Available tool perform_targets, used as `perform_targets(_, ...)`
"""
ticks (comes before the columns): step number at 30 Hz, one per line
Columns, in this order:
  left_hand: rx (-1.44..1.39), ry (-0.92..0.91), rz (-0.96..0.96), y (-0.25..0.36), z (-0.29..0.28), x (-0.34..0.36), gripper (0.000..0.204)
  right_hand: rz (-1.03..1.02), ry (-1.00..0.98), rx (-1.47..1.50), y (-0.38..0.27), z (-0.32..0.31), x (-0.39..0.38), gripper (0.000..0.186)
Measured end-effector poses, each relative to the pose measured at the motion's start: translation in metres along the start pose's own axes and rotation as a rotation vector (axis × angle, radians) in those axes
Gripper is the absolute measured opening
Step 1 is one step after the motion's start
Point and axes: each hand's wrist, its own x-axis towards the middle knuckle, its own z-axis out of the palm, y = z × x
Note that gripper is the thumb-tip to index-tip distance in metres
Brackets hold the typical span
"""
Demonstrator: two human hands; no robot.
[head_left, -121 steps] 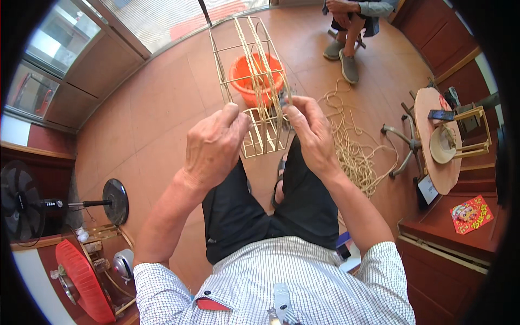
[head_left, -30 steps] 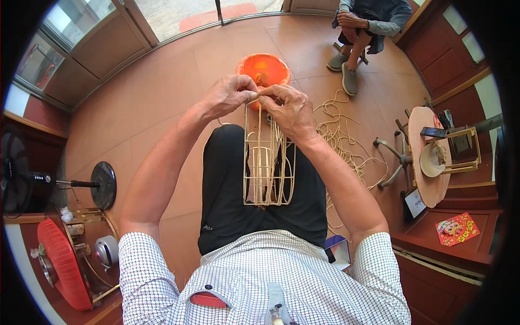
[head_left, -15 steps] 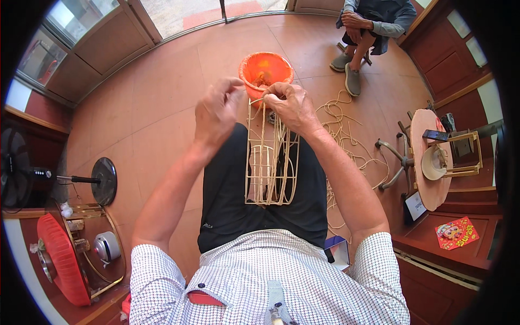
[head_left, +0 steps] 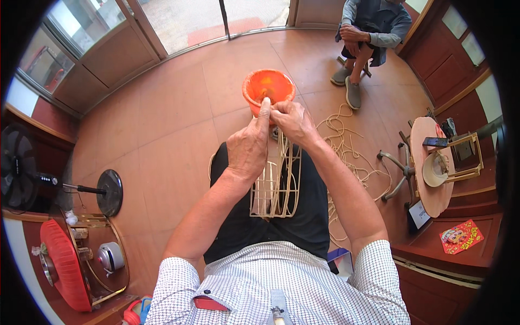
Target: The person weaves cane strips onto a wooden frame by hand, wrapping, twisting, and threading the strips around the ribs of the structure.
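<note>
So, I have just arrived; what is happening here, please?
A person works at the far end of a pale lattice frame over dark trousers. The left hand and right hand are close together there; exactly what they pinch is too small to tell. An orange bucket stands beyond, loose cord lies on the floor to the right, and another person sits farther off.

this looks like a home's front room, or perhaps a small workshop: tiled floor (head_left: 162,162), glazed door (head_left: 84,27), pedestal fan (head_left: 19,169), dark red wooden cabinet (head_left: 433,287) and a seated person (head_left: 379,30), with loose cord (head_left: 346,154) strewn about and a pale lattice frame (head_left: 280,205) on the wearer's lap.
</note>
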Motion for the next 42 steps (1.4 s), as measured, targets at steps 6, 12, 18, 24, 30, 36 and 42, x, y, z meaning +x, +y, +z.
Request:
perform_targets(6,-0.569,-0.081,-0.224,-0.003,-0.020,0.010,0.039,-0.066,0.092,0.032,0.004,0.007,-0.015,0.028)
perform_targets(12,-1.158,-0.206,-0.388,-0.001,-0.038,0.024,0.026,-0.169,0.140,0.065,-0.006,0.009,-0.031,0.022)
perform_targets(18,-1.149,-0.177,-0.264,-0.023,-0.117,0.026,0.022,-0.260,0.210,0.100,0.010,0.012,-0.019,0.025)
perform_targets(24,-0.885,0.282,-0.439,-0.170,-0.227,0.018,0.038,-0.123,0.169,0.084,0.009,0.012,-0.013,0.032)
perform_targets(30,-0.532,0.609,-0.658,-0.360,-0.326,-0.032,0.033,-0.086,0.144,0.079,0.007,0.014,-0.012,0.036)
perform_targets(36,0.207,0.743,-0.759,-0.493,-0.472,-0.105,0.048,-0.035,0.120,0.025,-0.003,0.014,-0.007,0.038)
perform_targets(42,0.692,0.450,-0.753,-0.436,-0.397,-0.087,0.042,0.054,0.112,0.060,-0.010,0.012,-0.008,0.033)
